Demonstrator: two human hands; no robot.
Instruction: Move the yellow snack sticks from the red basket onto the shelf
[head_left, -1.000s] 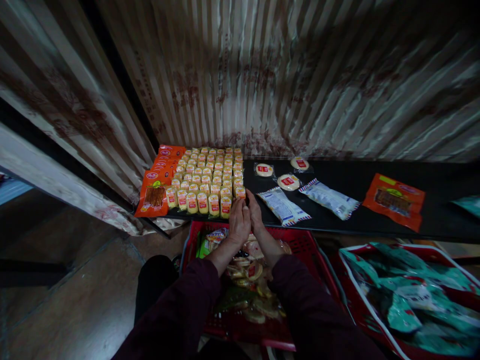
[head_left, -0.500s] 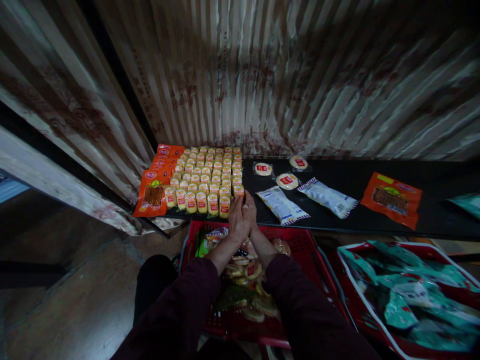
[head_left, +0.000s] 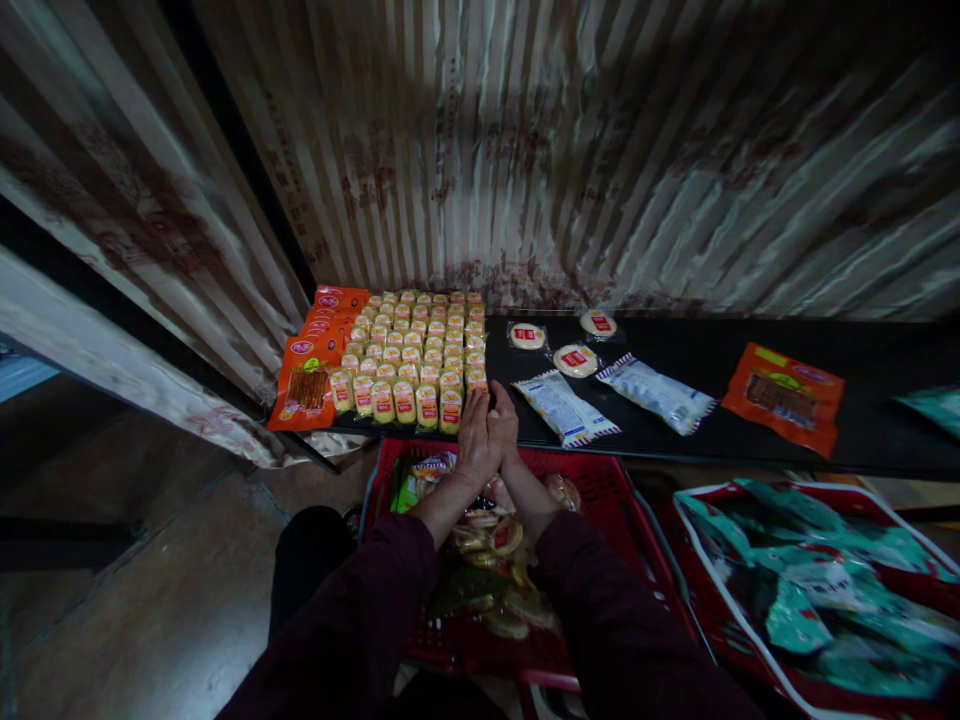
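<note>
My left hand [head_left: 476, 442] and my right hand [head_left: 505, 425] meet side by side at the shelf's front edge, fingers together and pointing forward. They are at the near end of the rightmost column of small wrapped cakes [head_left: 405, 402]. The cake just past my fingertips [head_left: 476, 379] shows, but whatever lies between my palms and fingers is hidden. The cakes stand upright in tight rows, yellow with red-and-white labels. Below my forearms a red basket [head_left: 637, 560] holds several wrapped round pastries [head_left: 504, 537] and a green packet [head_left: 406, 494].
Orange snack packets [head_left: 306, 375] overlap left of the cakes. On the black shelf [head_left: 675, 350] to the right lie round wrapped biscuits [head_left: 575, 360], white packets [head_left: 568, 408] and an orange packet [head_left: 784, 398]. A second basket [head_left: 780, 690] holds teal bags [head_left: 832, 580]. Striped sheeting [head_left: 525, 180] hangs behind.
Almost nothing differs. My hands stay together at the same spot by the cakes, with at most a tiny shift of the fingers.
</note>
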